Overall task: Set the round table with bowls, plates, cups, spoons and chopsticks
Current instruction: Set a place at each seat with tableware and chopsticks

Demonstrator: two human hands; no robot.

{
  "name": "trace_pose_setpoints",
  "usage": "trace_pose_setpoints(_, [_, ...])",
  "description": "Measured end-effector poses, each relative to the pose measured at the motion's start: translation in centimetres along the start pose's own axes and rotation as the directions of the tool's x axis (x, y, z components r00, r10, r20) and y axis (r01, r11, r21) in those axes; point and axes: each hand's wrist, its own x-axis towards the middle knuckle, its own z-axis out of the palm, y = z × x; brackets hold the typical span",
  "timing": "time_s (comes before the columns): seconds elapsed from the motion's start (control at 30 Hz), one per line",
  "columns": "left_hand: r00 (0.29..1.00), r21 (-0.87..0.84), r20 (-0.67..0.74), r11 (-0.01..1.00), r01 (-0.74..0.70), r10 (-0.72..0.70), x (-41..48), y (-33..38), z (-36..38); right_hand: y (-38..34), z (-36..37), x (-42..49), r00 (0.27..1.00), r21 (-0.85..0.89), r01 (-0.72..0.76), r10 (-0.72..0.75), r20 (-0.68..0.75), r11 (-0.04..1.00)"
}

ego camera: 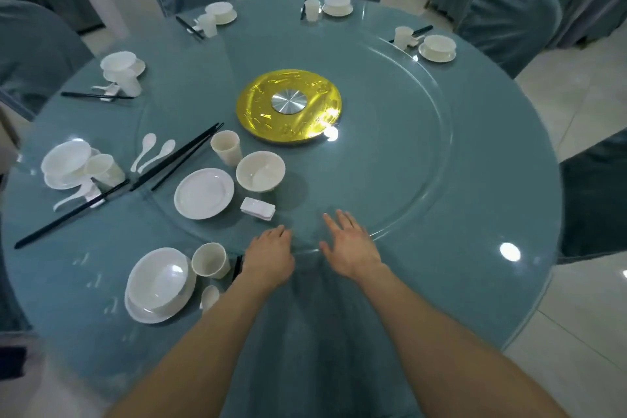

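Note:
My left hand and my right hand rest flat on the near rim of the glass turntable, fingers apart, holding nothing. On the turntable lie a loose plate, a bowl, a cup, two spoons, black chopsticks and white rests. Left of my left hand stands a setting: a bowl on a plate and a cup. Its chopsticks and spoon are partly hidden by my left arm.
Several more place settings ring the blue round table at the left and far side. A gold disc with a metal hub sits at the centre. Blue-covered chairs surround the table.

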Motion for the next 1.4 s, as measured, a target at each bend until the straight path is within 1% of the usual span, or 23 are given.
trace_pose_setpoints(0.13, [1.0,0.025,0.026,1.0,-0.016,0.016,1.2,-0.8,0.3,0.5,0.4,1.8,0.999,-0.07,0.033,-0.032,0.01,0.997])
trace_pose_setpoints(0.23, [0.997,0.05,0.052,0.997,-0.05,0.048,1.3,-1.1,0.4,1.1,0.6,1.9,0.997,-0.099,0.038,-0.031,0.069,0.994])
trace_pose_setpoints(0.3, [0.996,0.071,0.06,0.995,-0.076,0.072,1.3,-1.2,0.4,1.3,0.6,1.7,0.996,-0.113,0.049,-0.04,0.084,0.992])
trace_pose_setpoints(0.53, [0.992,0.121,0.07,0.987,-0.109,0.102,1.8,-0.8,0.2,2.3,0.0,2.1,0.995,-0.111,0.056,-0.046,0.088,0.992])
trace_pose_setpoints(0.63, [0.992,0.111,0.07,0.987,-0.114,0.107,2.0,-0.4,0.2,2.7,-0.1,2.3,0.997,-0.102,0.038,-0.031,0.07,0.994])
trace_pose_setpoints(0.77, [0.99,0.099,0.072,0.987,-0.13,0.123,2.2,0.7,0.1,3.7,-0.4,2.4,0.998,-0.084,0.019,-0.014,0.062,0.996])
trace_pose_setpoints(1.0, [0.988,0.145,0.078,0.979,-0.144,0.133,2.4,3.5,-0.2,5.5,-1.8,2.5,0.997,-0.103,-0.019,0.027,0.076,0.994])
trace_pose_setpoints(1.1, [0.986,0.164,0.071,0.974,-0.158,0.148,2.6,4.7,-0.2,6.4,-2.1,1.7,0.998,-0.055,-0.067,0.067,-0.007,0.996])
trace_pose_setpoints(1.2, [0.984,0.175,0.078,0.97,-0.17,0.159,3.1,5.9,-0.2,7.2,-1.9,0.2,0.994,-0.011,-0.071,0.07,-0.083,0.997])
trace_pose_setpoints(1.4, [0.984,0.137,0.08,0.976,-0.169,0.159,4.0,8.2,-0.6,9.7,-1.8,-3.6,0.984,0.044,-0.133,0.137,-0.113,0.99])
